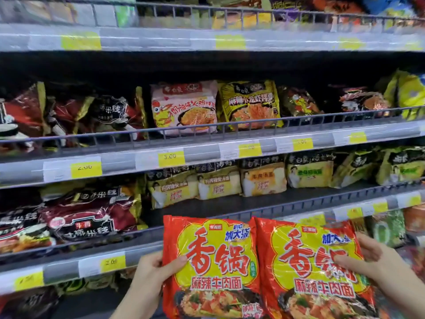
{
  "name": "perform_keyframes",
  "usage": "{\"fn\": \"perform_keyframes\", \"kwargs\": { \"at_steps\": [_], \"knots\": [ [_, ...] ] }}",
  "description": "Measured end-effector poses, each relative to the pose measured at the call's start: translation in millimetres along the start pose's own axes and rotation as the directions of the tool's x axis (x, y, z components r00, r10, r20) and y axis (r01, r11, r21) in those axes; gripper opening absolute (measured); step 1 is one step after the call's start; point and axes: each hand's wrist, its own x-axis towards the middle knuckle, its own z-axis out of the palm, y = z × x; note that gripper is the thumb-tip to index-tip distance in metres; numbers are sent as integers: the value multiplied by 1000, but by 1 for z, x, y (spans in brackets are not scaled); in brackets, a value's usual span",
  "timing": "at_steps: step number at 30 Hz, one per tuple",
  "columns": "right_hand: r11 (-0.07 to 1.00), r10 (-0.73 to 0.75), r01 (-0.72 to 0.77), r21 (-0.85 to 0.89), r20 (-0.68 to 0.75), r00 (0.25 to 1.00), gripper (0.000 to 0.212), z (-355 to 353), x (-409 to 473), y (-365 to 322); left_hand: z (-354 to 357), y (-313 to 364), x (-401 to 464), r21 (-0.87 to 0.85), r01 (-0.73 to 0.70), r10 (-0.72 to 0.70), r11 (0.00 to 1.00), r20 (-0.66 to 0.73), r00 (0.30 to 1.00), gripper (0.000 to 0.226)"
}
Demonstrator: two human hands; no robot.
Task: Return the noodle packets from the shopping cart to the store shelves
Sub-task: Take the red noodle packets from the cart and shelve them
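I hold two red and yellow noodle packets upright, side by side, in front of the shelves. My left hand (pixel 156 270) grips the left packet (pixel 211 265) by its left edge, thumb on the front. My right hand (pixel 365 265) grips the right packet (pixel 308 270) by its right edge, thumb across the printed face. The right packet slightly overlaps the left one. Behind and above them, the third shelf (pixel 230 208) has a bare dark stretch in front of a row of pale yellow packets (pixel 218 180). The shopping cart is out of view.
Wire-fronted shelves with yellow price tags (pixel 171 157) run across the view. Dark red packets (pixel 87 212) fill the left side. Pink (pixel 184 109) and yellow (pixel 250 104) packets stand on the shelf above. Green packets (pixel 388 226) sit low at the right.
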Motion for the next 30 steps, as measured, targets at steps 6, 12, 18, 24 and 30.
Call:
{"fn": "perform_keyframes", "kwargs": {
  "at_steps": [6, 12, 18, 24, 30],
  "knots": [
    [996, 63, -64, 57, 14, 998, 106, 29, 34, 119, -28, -91, 9, 28, -91, 94, 995, -90, 992, 79],
    [976, 8, -19, 217, 52, 999, 79, 72, 75, 208, -56, -170, 30, -22, -139, 135, 990, -140, 981, 39],
    [954, -114, 91, 287, 65, 991, 57, 95, 97, 264, -72, -216, 47, 11, -268, 267, 963, -141, 953, 67],
    [903, -322, 293, 314, 43, 946, 65, 98, 93, 273, -73, -223, 47, 21, -408, 408, 913, -115, 906, 69],
    [856, -454, 451, 255, -49, 890, 99, 97, 108, 245, -82, -218, 35, 62, -468, 472, 881, -129, 872, 65]
  ]
}}
